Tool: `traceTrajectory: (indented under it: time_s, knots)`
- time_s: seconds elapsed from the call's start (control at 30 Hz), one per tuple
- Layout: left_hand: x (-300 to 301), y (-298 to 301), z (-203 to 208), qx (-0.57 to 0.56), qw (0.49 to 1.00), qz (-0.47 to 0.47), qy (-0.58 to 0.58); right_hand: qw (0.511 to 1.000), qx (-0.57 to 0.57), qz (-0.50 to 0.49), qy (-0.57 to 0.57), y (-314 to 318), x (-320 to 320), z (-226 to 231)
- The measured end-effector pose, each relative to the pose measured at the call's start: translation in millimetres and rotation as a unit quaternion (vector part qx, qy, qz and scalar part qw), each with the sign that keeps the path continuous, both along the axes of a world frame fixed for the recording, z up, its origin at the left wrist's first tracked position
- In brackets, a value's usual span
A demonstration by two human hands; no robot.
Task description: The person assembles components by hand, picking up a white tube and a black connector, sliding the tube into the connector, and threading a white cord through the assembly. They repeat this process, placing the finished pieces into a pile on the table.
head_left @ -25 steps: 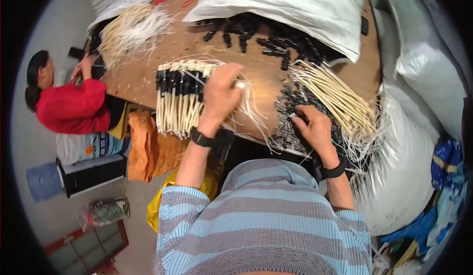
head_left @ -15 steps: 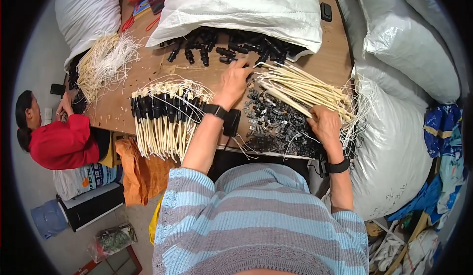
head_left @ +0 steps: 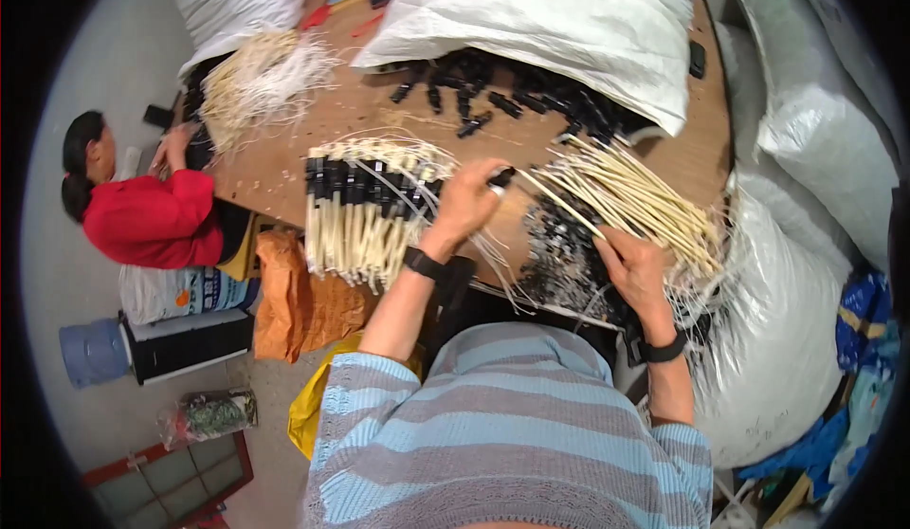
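The person's left hand (head_left: 466, 199) is closed around a short black fitting (head_left: 501, 178), whose end sticks out past the fingertips toward the right. The right hand (head_left: 635, 262) pinches one thin cream tube (head_left: 559, 200) near its lower end; the tube slants up and left so that its far tip lies right by the fitting — whether the two touch is too small to tell. Both are above the brown table (head_left: 379, 110), between a row of joined black-and-cream pieces (head_left: 353, 230) on the left and a heap of loose cream tubes (head_left: 654, 205) on the right. Small dark parts (head_left: 559, 259) lie spread beneath the tube. Farther back, more black fittings (head_left: 474, 126) spill from a white sack (head_left: 540, 17) — and a co-worker in red (head_left: 156, 211) sits at the table's left side.
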State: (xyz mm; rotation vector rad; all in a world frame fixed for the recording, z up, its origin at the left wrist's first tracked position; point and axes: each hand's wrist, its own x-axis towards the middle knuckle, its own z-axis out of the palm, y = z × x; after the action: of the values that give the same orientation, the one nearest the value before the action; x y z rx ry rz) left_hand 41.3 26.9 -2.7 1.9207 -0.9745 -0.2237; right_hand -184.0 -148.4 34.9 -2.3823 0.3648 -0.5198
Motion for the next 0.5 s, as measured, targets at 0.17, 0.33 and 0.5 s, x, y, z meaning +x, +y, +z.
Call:
traceTrajectory:
  time_s: [0.17, 0.33, 0.5]
  knots:
    - [-7.1, -1.4, 3.7, 0.022, 0.996, -0.053, -0.061, 1.0, 0.014, 0.014, 0.011, 6.2, -10.4, 1.8]
    - [-11.7, -1.3, 22.1, 0.078, 0.996, 0.041, 0.005, 0.989, 0.136, -0.064, 0.009, 6.3, -16.7, 8.5]
    - [-17.2, 3.4, 10.9, 0.076, 0.987, 0.013, -0.143, 0.999, -0.001, 0.033, 0.026, 12.6, -7.7, 11.1]
